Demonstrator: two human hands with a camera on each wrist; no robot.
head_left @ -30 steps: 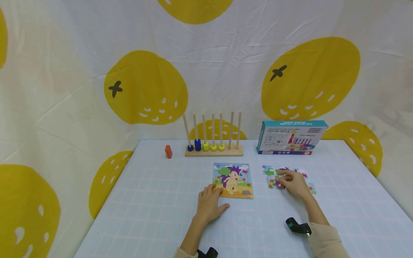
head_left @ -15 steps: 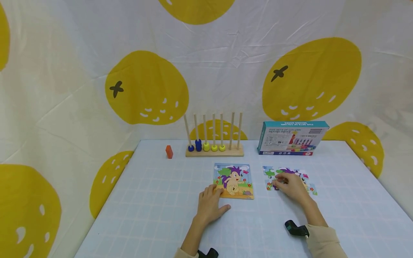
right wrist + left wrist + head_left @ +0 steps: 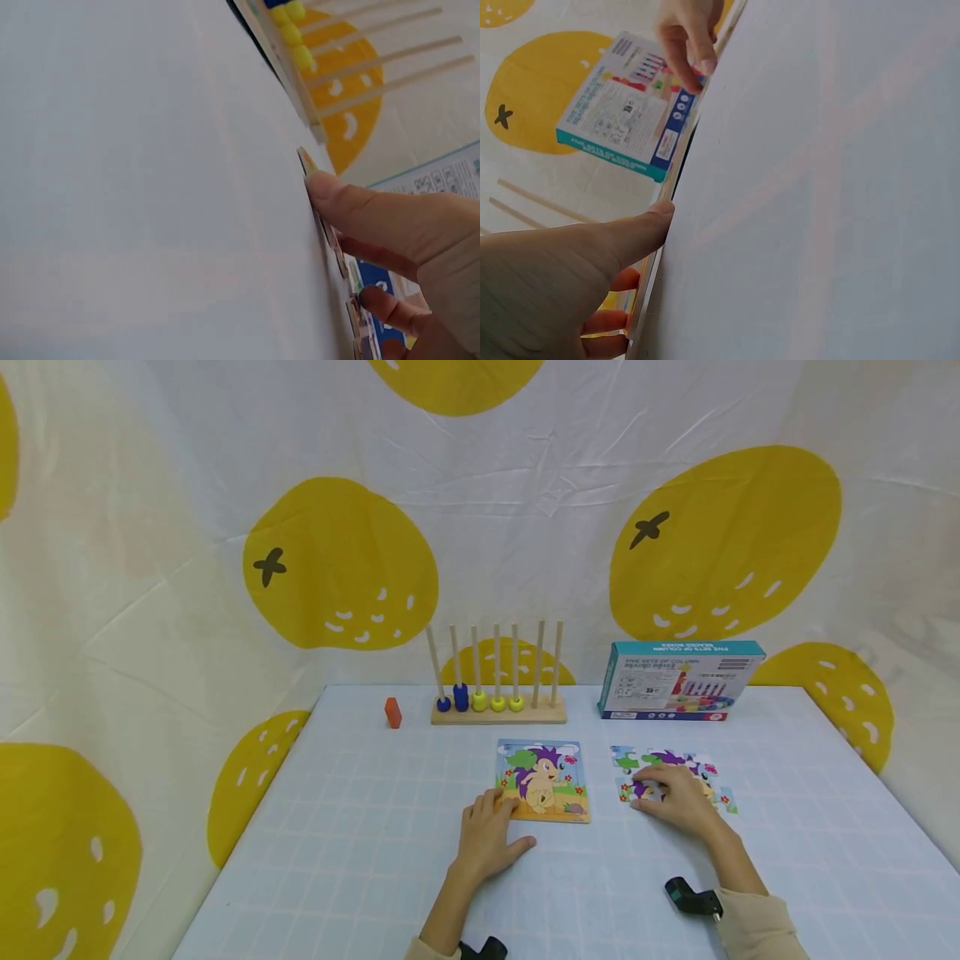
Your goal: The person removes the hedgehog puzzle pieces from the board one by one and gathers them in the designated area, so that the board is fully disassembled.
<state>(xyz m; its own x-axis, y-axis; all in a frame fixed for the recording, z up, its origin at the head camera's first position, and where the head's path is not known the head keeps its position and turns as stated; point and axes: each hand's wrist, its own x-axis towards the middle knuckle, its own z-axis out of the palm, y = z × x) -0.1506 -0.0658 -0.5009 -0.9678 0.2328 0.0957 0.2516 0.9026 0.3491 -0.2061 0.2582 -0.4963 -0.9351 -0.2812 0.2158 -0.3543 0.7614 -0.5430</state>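
Note:
A square board with a purple-haired hedgehog picture (image 3: pixel 553 777) lies flat mid-table. My left hand (image 3: pixel 483 839) rests at its lower left corner, fingertips on the picture and thumb spread away; in the left wrist view the left thumb (image 3: pixel 641 232) extends beyond the edge. To the right, a group of jigsaw puzzle pieces (image 3: pixel 625 760) lies flat, partly hidden under my right hand (image 3: pixel 681 797). Its thumb and index finger are spread around a purple puzzle piece (image 3: pixel 647 790). In the right wrist view the right thumb (image 3: pixel 330 191) touches the near edge of a piece.
Behind the board stands a wooden peg rack (image 3: pixel 498 715) with blue and yellow beads. A printed box (image 3: pixel 678 685) stands at the back right, and an orange block (image 3: pixel 392 712) at the back left. A fruit-print cloth (image 3: pixel 525 527) hangs behind the table.
My right thumb and index finger have gone from close together on the purple puzzle piece to spread apart, the thumb nearer to me. That piece now lies among the others. The left hand stays put.

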